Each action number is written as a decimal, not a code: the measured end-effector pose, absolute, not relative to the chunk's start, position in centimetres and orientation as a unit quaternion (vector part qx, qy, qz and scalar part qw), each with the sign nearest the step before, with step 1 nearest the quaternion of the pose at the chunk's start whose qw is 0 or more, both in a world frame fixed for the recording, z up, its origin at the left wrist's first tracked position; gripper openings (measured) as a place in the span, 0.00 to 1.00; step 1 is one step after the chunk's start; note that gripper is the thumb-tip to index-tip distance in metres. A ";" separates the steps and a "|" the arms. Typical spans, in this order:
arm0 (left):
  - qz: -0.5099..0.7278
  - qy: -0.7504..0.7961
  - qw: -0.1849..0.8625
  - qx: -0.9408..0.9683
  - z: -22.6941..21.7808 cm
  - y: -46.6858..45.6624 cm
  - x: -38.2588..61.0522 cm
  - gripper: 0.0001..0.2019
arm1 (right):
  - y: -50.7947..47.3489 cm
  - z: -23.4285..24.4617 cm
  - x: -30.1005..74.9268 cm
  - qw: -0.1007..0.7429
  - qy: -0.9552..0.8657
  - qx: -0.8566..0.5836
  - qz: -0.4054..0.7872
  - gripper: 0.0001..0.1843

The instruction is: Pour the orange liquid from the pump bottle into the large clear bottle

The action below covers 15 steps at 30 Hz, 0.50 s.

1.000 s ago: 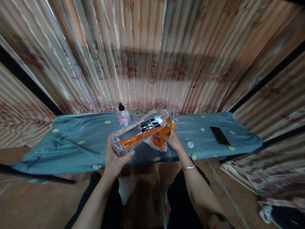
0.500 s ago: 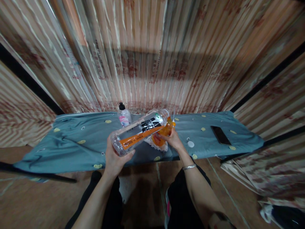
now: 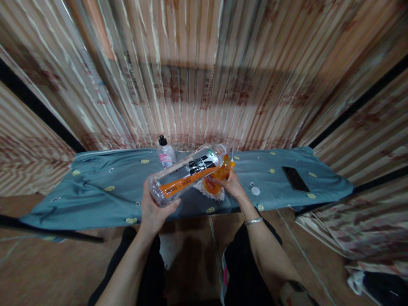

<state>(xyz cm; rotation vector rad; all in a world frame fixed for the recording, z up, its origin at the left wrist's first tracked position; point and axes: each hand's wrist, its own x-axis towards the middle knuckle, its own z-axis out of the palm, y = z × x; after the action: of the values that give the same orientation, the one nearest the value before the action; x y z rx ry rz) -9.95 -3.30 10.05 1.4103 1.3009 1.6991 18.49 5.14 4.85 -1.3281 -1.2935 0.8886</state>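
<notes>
Fingers of left hand (image 3: 155, 215) grip clear bottle (image 3: 186, 175), tipped toward two o'clock; right hand (image 3: 232, 185) grips orange bottle (image 3: 224, 171). Pouring, I judge; next needs steady tilt.

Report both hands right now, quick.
Left hand: closed, holding the large clear bottle near its base.
Right hand: closed, holding the orange bottle.

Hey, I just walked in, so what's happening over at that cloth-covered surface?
A person's left hand grips a large clear bottle near its base, tilted with its neck higher. The right hand holds an orange bottle close beside that neck; whether liquid is passing between them isn't clear. On the blue-green cloth, a black-capped bottle stands behind, while a white disc and a dark phone lie off to the right.
</notes>
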 end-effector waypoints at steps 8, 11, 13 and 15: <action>0.629 0.495 0.280 0.529 9.8 -3.3 -10.2 0.47 | 5.3 4.3 18.7 0.515 -0.540 -0.548 0.378 0.43; 0.628 0.494 0.283 0.530 9.5 -3.1 -10.3 0.47 | 5.5 4.2 18.6 0.521 -0.538 -0.542 0.381 0.44; 0.626 0.490 0.290 0.534 9.3 -3.1 -10.4 0.46 | 5.5 4.2 18.6 0.523 -0.538 -0.537 0.385 0.45; 0.624 0.486 0.297 0.535 9.2 -3.0 -10.4 0.47 | 5.6 4.2 18.6 0.522 -0.541 -0.536 0.384 0.45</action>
<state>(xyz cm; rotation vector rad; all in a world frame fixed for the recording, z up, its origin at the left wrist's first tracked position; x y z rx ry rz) -10.45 -3.00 9.24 1.4230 1.2908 1.6592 18.59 5.55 4.21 -1.2843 -1.2955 0.9200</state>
